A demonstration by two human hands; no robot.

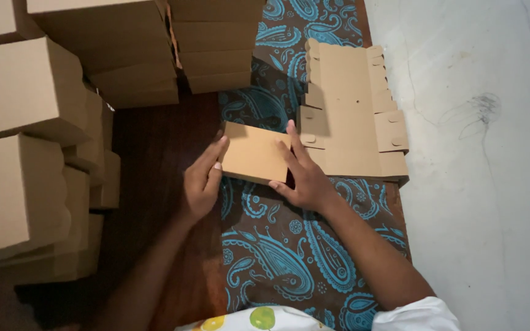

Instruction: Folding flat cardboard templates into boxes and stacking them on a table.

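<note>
Box: a small brown cardboard box, folded up and closed, held just above the patterned cloth, between the fingers of both hands.
Left hand: the left hand clasps the box's left end, fingers curled round the near corner and the thumb lying along the top edge; a closed hold on the box.
Right hand: the right hand presses on the box's right end, forefinger stretched up along the side, thumb tucked under the near edge; it too grips the box.
Step in hand: it looks like the last squaring-up of a folded box, with both ends being pressed home.
Next move calls for: probably a firm, even squeeze from both sides so the flaps stay tucked, then a free spot to put it down; a judgement only.
Just past the right fingertips: a stack of flat, unfolded box blanks with tabs and slots, lying on the cloth and nearly touching the box.
Beyond the left fingers: piles of finished boxes crowd the dark wooden floor, with more stacked ahead.
Under the hands: a brown cloth with blue paisley pattern.
Far right of the right hand: a pale wall or floor surface.
In the way: the blanks sit close on the right, the piles hem in the left.
</note>
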